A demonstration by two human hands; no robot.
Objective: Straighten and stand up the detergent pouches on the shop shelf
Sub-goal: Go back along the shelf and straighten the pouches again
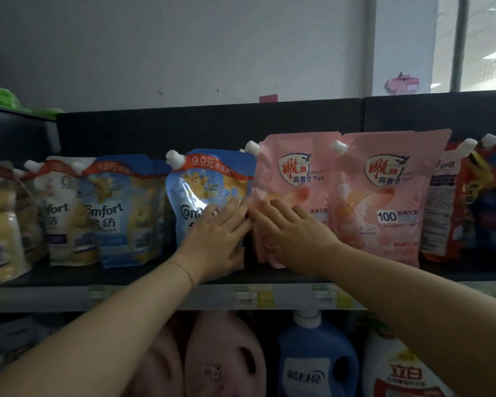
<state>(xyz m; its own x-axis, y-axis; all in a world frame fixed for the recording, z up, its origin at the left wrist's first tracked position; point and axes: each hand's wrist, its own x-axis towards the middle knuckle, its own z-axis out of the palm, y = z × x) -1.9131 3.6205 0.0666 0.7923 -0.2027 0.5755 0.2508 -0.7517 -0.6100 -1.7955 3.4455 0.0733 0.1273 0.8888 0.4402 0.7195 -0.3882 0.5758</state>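
Two grips are up on the shelf (155,299) together. The left grip (215,233) lies flat on the front of the blue Comfort pouch (206,181), fingers straight, holding nothing. The right grip (295,236) is just as open, palm spread on the lower half of the pink pouch (292,170). Their fingertips all but meet over the dark seam where the two pouches sit side by side.

Both pouches are on their bases, but neither looks square. The blue one tilts, with its white spout (174,159) up and to the left of the left grip. The pink one is creased and bunched at its foot, under the heel of the right grip.

My read is that this is the squaring-up step, and flat palms suit it. These soft, liquid-filled bags will likely slump if pinched high. I'd press low and evenly, seat each base flat on the shelf, then ease the tops back against the dark back panel.

The thing to watch is a hard shove sideways. The second pink pouch (384,196) stands close on the far side of the right grip, and more Comfort pouches (123,210) crowd in beyond the left grip, so either row could topple. Two more to go there, I'd guess, as those neighbours lean as well.
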